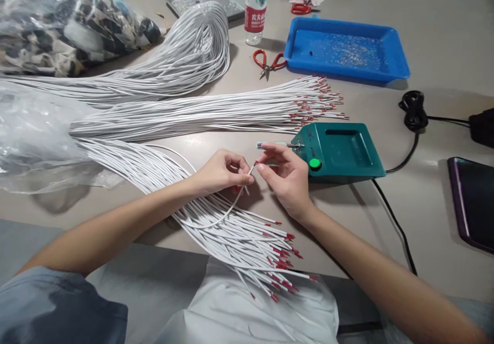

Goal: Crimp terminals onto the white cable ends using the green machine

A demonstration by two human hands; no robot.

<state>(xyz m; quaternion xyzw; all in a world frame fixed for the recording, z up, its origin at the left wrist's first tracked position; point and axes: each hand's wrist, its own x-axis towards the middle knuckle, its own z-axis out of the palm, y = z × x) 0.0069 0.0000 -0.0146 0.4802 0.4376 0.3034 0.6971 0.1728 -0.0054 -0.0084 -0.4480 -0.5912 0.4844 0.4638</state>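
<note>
My left hand (pixel 223 172) pinches a single white cable (pixel 227 211) near its end. My right hand (pixel 284 175) pinches the tip of that same cable, fingers pressed together. Both hands sit just above a fanned bundle of white cables with red ends (pixel 247 233) that runs off the table's near edge. Right of my right hand stands a green device (pixel 343 151) with a green button (pixel 315 163) and a thin tool (pixel 276 144) sticking out of its left side.
A second bundle with red ends (pixel 216 112) lies across the middle, a looped bundle (pixel 185 56) behind it. A blue tray (pixel 345 48), red scissors (pixel 268 62), a water bottle (pixel 257 7), plastic bags (pixel 57 20), a black cord (pixel 412 110) and a dark tablet (pixel 473 202) surround them.
</note>
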